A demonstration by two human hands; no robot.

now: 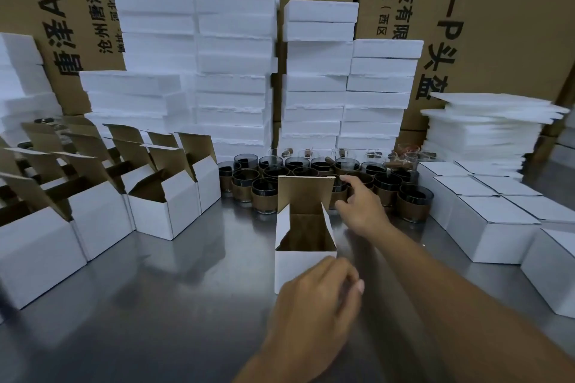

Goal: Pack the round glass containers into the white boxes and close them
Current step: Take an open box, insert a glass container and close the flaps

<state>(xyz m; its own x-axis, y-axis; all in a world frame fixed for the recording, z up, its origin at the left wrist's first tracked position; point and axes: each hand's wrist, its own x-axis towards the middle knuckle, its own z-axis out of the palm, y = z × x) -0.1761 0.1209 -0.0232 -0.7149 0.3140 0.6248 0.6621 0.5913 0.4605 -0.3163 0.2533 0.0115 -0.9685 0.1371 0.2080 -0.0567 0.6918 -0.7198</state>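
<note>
Fingers [350, 181] of right hand [362, 208] spread open just above glass containers [385, 185].

One open white box [289, 267] is standing in the middle, at least four more open boxes [161, 214] are sitting left, at least six closed boxes [494, 236] are lying right, and roughly two dozen glass containers [264, 196] are crowding behind.

White boxes [306, 261] brown inside; dark glass containers [264, 196] with brown bands.
</note>
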